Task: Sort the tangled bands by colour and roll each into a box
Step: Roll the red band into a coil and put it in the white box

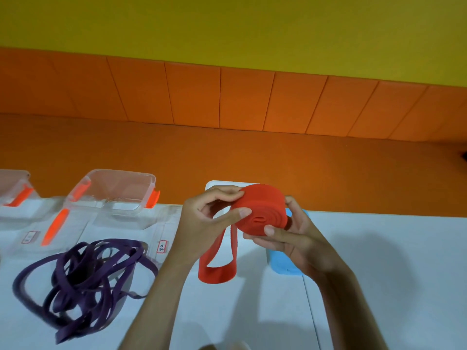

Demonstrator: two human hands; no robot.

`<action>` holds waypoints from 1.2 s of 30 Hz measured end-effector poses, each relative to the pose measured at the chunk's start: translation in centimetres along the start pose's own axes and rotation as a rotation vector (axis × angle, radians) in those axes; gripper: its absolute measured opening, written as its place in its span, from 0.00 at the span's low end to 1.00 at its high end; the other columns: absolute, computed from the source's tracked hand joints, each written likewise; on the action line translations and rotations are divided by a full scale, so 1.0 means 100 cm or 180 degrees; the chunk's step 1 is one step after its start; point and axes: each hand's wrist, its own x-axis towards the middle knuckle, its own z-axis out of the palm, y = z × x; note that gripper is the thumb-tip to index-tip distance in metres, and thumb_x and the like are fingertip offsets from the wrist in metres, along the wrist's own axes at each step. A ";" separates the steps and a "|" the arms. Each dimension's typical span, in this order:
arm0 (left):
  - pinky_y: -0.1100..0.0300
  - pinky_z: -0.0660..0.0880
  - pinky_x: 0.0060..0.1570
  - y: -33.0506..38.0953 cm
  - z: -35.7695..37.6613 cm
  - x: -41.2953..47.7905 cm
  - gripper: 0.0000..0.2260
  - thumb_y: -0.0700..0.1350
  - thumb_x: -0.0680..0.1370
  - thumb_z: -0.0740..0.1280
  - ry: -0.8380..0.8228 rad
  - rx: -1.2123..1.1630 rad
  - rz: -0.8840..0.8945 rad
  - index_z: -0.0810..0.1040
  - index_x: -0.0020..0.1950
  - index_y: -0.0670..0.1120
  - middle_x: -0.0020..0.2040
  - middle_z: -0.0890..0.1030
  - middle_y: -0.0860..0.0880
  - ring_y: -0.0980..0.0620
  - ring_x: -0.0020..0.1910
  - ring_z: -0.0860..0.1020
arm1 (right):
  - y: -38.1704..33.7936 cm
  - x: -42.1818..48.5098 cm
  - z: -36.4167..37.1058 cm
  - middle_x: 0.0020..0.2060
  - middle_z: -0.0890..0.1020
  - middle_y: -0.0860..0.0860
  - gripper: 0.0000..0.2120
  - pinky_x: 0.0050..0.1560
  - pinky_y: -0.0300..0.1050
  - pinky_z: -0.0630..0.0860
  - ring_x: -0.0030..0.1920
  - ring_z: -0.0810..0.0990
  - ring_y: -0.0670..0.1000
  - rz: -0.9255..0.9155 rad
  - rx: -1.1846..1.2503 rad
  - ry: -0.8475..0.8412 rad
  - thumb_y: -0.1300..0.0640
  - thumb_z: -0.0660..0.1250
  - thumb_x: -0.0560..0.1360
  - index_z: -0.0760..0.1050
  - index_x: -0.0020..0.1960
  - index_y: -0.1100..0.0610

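**Red band nearly rolled, purple still tangled**

At the far left edge a clear box (pixel 12 188) with an orange latch is cut off by the frame. Right of it, well left of the red roll (pixel 260 210), a second clear box (pixel 113 195) sits open on the white table (pixel 379 261). The purple band (pixel 83 281) lies in a loose tangle in front of that box. The left hand (pixel 204 223) pinches the roll's left rim. A loose red tail hangs below the roll. The right hand (pixel 285 238) grips the roll from below and right. A blue box (pixel 280 263) sits under that hand.
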 end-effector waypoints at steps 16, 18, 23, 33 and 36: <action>0.61 0.82 0.57 -0.026 0.060 -0.009 0.14 0.47 0.68 0.84 0.0292 0.0272 -0.0186 0.88 0.52 0.54 0.56 0.88 0.53 0.51 0.60 0.85 | -0.050 -0.011 -0.060 0.54 0.87 0.53 0.20 0.48 0.45 0.86 0.51 0.89 0.58 0.0281 -0.1225 0.0470 0.56 0.84 0.64 0.84 0.55 0.48; 0.61 0.81 0.60 -0.027 0.061 -0.009 0.16 0.46 0.69 0.83 0.0097 0.0257 -0.0206 0.89 0.56 0.55 0.61 0.87 0.52 0.50 0.64 0.83 | -0.053 -0.011 -0.068 0.55 0.86 0.54 0.21 0.49 0.47 0.86 0.53 0.89 0.59 0.0302 -0.1088 0.0410 0.57 0.84 0.65 0.84 0.56 0.51; 0.57 0.81 0.61 -0.028 0.067 -0.008 0.20 0.43 0.72 0.82 0.0019 0.0247 -0.0294 0.87 0.61 0.58 0.63 0.85 0.51 0.47 0.65 0.82 | -0.054 -0.009 -0.076 0.58 0.85 0.59 0.25 0.51 0.49 0.85 0.57 0.87 0.61 0.0386 -0.0529 0.0227 0.60 0.84 0.66 0.81 0.61 0.58; 0.61 0.81 0.58 -0.015 0.058 -0.010 0.21 0.47 0.71 0.79 0.0618 -0.0113 -0.0044 0.86 0.62 0.62 0.62 0.86 0.54 0.51 0.63 0.84 | -0.045 0.010 -0.049 0.60 0.84 0.62 0.21 0.58 0.55 0.84 0.64 0.83 0.66 0.0284 0.0338 -0.0204 0.66 0.76 0.75 0.76 0.65 0.58; 0.60 0.81 0.59 -0.008 0.043 -0.009 0.22 0.46 0.73 0.81 0.0492 -0.0003 -0.0171 0.84 0.65 0.61 0.64 0.86 0.52 0.50 0.64 0.84 | -0.039 0.017 -0.039 0.59 0.85 0.61 0.23 0.57 0.54 0.84 0.63 0.84 0.65 0.0402 0.0416 -0.0150 0.66 0.76 0.75 0.73 0.68 0.61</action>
